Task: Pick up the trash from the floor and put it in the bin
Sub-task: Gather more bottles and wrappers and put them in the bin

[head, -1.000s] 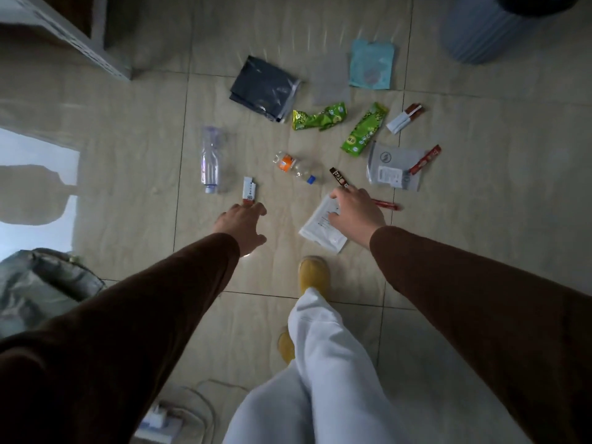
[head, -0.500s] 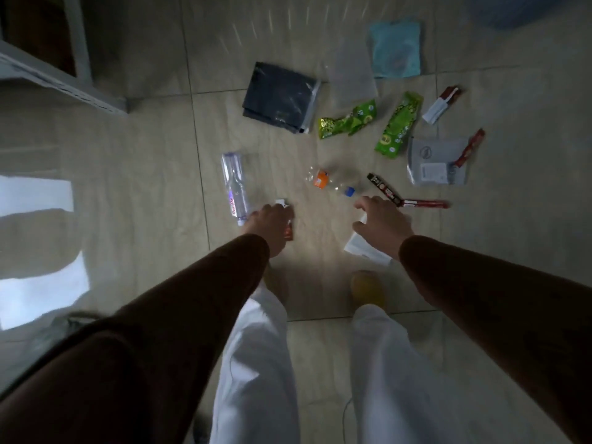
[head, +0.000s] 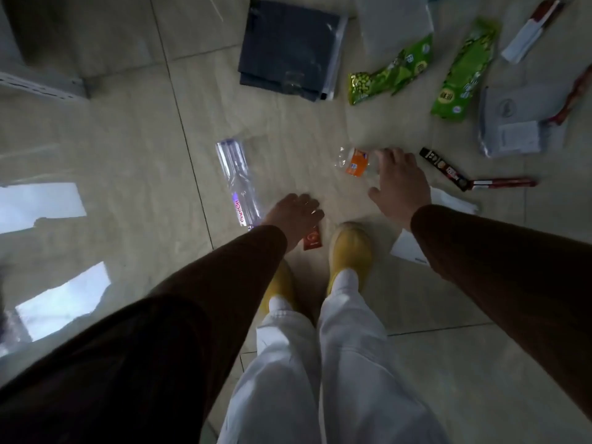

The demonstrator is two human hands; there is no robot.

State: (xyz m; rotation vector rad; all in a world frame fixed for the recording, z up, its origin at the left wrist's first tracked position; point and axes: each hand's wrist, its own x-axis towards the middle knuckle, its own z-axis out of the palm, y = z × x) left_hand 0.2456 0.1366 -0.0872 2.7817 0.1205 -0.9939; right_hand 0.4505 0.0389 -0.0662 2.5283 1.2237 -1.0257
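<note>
Pickup step: our left hand (head: 293, 216) curls around a small red packet (head: 312, 241), our right hand (head: 400, 184) hangs spread with fingertips at the orange-labelled bottle (head: 355, 162), which we judge needs closing fingers next.

My left hand (head: 293, 216) covers most of a small red packet (head: 312, 241), so I cannot tell whether it is gripped. The right sleeve (head: 499, 251) hides part of the white paper (head: 408, 248). At 1 o'clock, the red-and-white wrapper (head: 528, 35) is cut by the top edge.
</note>
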